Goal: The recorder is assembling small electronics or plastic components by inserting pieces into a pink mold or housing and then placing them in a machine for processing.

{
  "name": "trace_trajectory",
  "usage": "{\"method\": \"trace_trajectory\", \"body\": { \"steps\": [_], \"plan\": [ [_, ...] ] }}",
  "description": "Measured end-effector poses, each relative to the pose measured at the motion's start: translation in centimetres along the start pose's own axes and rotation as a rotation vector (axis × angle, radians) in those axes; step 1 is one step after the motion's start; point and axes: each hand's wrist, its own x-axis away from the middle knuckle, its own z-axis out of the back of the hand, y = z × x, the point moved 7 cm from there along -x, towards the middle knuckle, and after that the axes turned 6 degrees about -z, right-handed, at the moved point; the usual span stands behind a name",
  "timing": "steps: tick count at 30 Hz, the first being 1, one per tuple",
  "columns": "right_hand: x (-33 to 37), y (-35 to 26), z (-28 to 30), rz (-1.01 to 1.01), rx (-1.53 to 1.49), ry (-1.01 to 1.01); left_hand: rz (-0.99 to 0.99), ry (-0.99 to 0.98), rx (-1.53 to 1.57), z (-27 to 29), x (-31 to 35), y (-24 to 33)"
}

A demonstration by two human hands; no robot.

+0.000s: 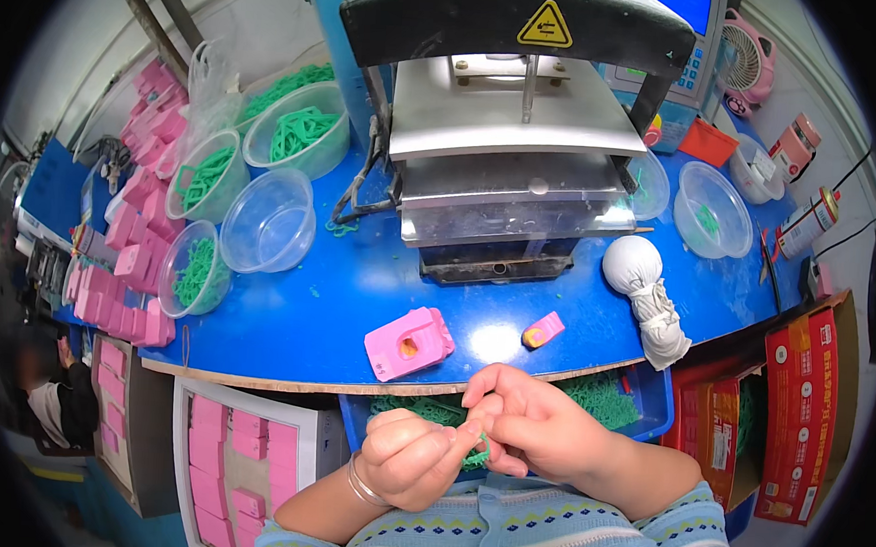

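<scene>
My left hand (412, 455) and my right hand (539, 425) meet close to my body, just off the table's front edge. Both are closed, fingertips pinched together around a small green stringy rubbery piece (476, 455), mostly hidden by the fingers. Beyond them, on the blue table (354, 299), lies a pink block (383, 357) with a hole showing something yellow-orange inside. To its right is a smaller pink piece (550, 327) with a yellow-orange end. Below the hands, a blue bin (659, 400) holds many green pieces.
A metal press (519, 204) stands mid-table. Clear plastic tubs (269, 222), several with green pieces, sit left beside stacked pink blocks (146, 251). Right are a white cloth-wrapped ball (634, 265), another tub (712, 212), a spray can (808, 223) and a red carton (798, 416).
</scene>
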Motion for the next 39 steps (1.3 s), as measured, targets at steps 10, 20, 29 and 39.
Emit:
{"method": "trace_trajectory", "body": {
  "steps": [10,20,29,39],
  "plan": [
    [1.3,-0.7,0.5,0.228,0.601,0.250,1.067,0.251,1.197,-2.9,1.0,-4.0],
    [2.6,-2.9,-1.4,0.687,0.844,0.222,1.095,0.200,1.456,-4.0,1.5,-3.4],
    [2.1,-2.1,0.5,0.571,0.589,0.325,0.986,0.197,1.288,-3.5,1.8,-3.5],
    [1.3,-1.9,-0.2,0.432,0.191,0.085,0.904,0.122,1.148,-3.1,1.4,-3.3]
  ]
}}
